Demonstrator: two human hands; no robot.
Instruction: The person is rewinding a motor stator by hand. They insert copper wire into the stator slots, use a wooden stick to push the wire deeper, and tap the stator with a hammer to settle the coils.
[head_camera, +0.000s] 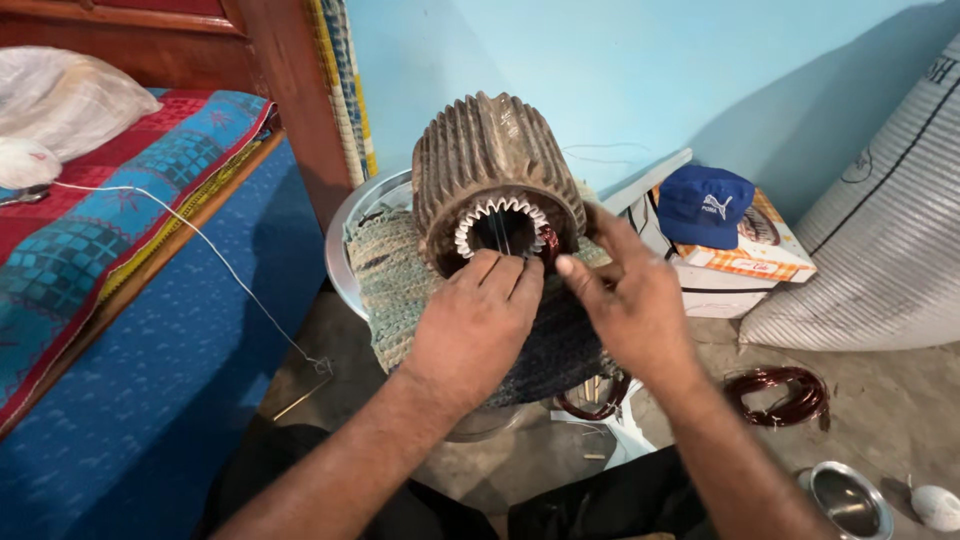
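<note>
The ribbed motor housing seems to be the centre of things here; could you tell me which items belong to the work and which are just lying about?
In use: ribbed motor housing, left hand, right hand, woven mat.

Lying about: copper wire coil, blue cap, white sack, steel bowl, patterned blanket.

Both hands meet at the mouth of a ribbed motor stator (497, 165) lying on a woven cloth (395, 285). The left hand (478, 322) rests fingers on the bore's rim; the right hand (632, 300) pinches there beside it. A copper coil (785, 393) lies on the floor, a blue cap (705, 205) behind.
</note>
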